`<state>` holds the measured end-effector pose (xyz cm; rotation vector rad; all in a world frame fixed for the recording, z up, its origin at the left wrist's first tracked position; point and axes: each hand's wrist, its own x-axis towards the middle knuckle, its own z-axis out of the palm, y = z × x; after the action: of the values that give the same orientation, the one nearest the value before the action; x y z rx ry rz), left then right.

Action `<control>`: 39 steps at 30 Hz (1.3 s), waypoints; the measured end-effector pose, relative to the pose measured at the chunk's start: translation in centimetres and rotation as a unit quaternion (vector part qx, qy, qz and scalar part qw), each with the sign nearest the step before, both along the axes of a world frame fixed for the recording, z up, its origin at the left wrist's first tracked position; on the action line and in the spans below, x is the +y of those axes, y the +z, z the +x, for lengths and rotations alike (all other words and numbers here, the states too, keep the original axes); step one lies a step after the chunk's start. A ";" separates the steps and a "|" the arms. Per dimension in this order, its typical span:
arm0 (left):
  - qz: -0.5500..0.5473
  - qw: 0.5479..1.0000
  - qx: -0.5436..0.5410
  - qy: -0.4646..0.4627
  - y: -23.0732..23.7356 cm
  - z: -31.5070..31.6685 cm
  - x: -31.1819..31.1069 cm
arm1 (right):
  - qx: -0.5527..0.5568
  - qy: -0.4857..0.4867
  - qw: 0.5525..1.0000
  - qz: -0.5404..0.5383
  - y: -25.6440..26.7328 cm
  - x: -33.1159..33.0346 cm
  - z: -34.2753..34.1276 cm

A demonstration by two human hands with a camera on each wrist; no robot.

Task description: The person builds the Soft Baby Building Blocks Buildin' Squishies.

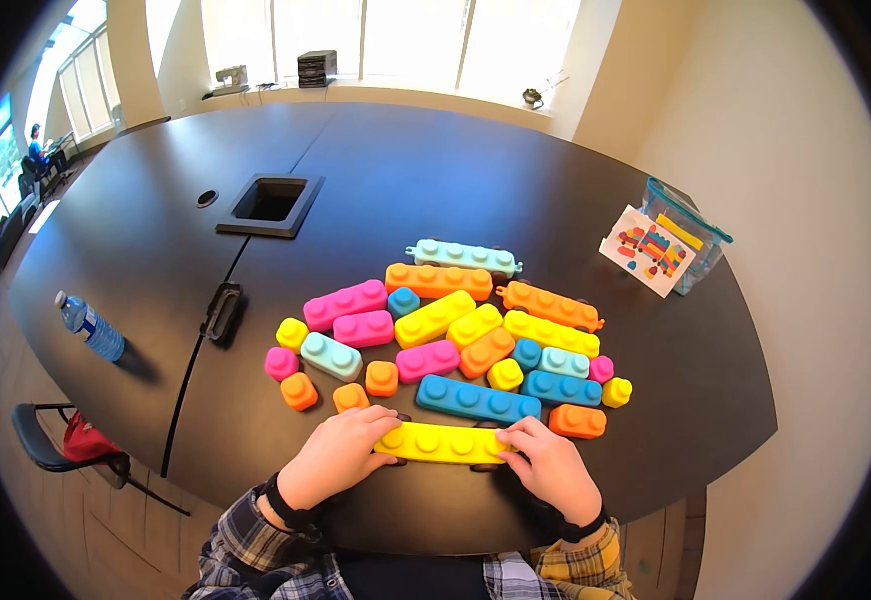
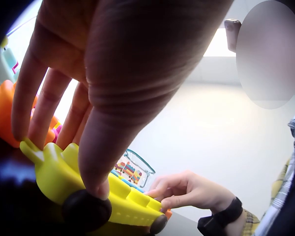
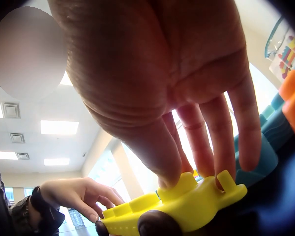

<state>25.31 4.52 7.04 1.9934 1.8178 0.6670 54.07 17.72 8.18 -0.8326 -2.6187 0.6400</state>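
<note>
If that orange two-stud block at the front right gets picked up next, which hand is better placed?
Probably the right hand: the orange two-stud block lies just beyond it, while the left hand holds the opposite end of the yellow wheeled base.

No word, number or brand name can be read in any of the three views. The clear, bluish plastic bottle point(image 1: 103, 341) bears a blue label point(image 1: 83, 318), its print too small to make out. The white rectangular card point(image 1: 647, 250) beside the clear plastic bag with teal edging point(image 1: 707, 262) shows a printed picture of red, blue, yellow and orange blocks; any lettering on it is too small to tell.
</note>
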 end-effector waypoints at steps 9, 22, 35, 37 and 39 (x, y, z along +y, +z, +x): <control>0.002 1.000 0.004 0.007 0.3 0.2 -0.1 | -0.011 -0.006 1.000 0.016 -0.1 -0.2 0.1; -0.003 1.000 0.001 -0.003 0.3 0.0 0.0 | -0.021 -0.009 0.999 0.031 0.1 -0.2 0.0; 0.146 0.973 0.030 0.176 2.4 -8.4 -2.3 | -0.039 -0.023 0.997 0.067 1.4 -0.6 0.9; 0.138 0.971 0.079 0.180 1.5 -10.8 -2.2 | -0.050 -0.011 0.998 0.047 1.1 -0.5 0.9; 0.110 0.976 0.077 0.171 0.8 -12.1 -1.9 | -0.047 -0.016 0.998 0.038 1.3 -0.7 0.7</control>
<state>13.22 2.59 7.83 1.9253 2.3024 0.8675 54.76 16.99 9.44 -0.9006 -2.6878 0.5021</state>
